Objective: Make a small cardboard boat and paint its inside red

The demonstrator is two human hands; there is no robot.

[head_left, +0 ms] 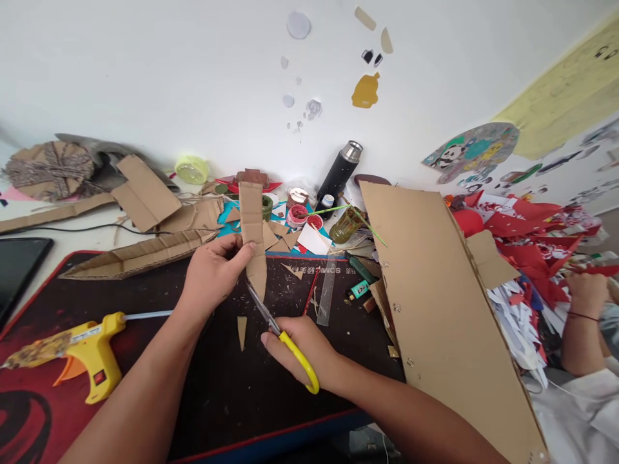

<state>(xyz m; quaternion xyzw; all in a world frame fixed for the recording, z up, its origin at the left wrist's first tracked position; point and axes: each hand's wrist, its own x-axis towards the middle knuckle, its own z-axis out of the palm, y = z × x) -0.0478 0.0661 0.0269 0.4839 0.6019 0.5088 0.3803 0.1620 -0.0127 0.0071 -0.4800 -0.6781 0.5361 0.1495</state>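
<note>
My left hand pinches a strip of brown cardboard between thumb and fingers, holding it upright over the dark mat. The strip's lower end tapers to a point. In my right hand is a pair of scissors with yellow handles. Their blades meet the strip's lower left edge near the tip. Just below lies a small triangular cardboard scrap. A long boat-shaped cardboard piece rests to the left of my left hand.
A yellow glue gun lies at the left on the mat. Paint jars, a black thermos and a clear ruler are behind. A large cardboard sheet stands at the right, beyond it another person's hand.
</note>
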